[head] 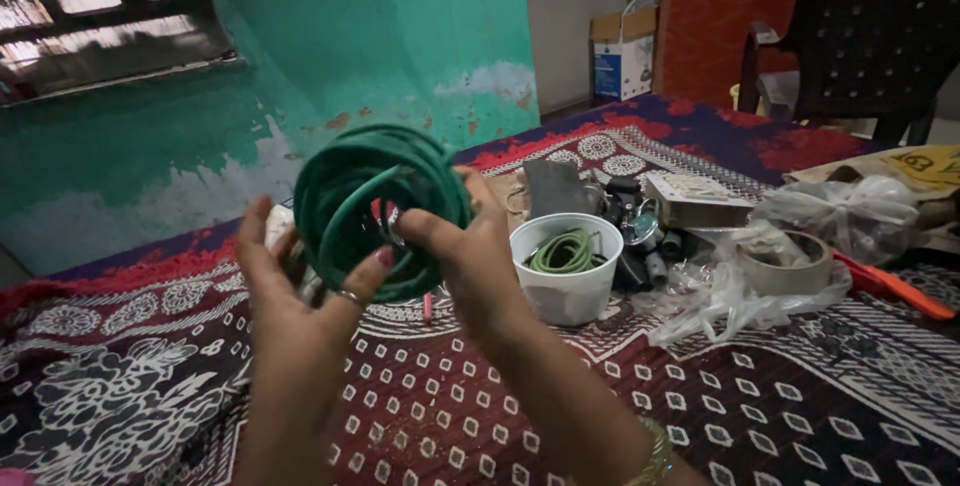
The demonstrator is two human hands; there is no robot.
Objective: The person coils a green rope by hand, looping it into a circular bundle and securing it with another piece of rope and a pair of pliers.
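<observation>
A: Item one, leftmost?

B: Left hand (300, 296), fingers curling up behind a coil of green wire (380, 208), thumb pressing its lower rim. The coil is being held upright in the air above the patterned cloth (150, 386).

A: Next?

B: Right hand (470, 256), thumb and fingers pinching the coil's right side; something reddish is showing inside the ring, possibly a wire end, too dim to tell.

A: Further right?

B: White tub (566, 271) holding a smaller loop of green wire (565, 251), sitting just beside the right hand. Then dark metal parts (630, 211), crumpled clear plastic (720, 301), a roll of tape (790, 264), an orange strip (895, 291).
</observation>
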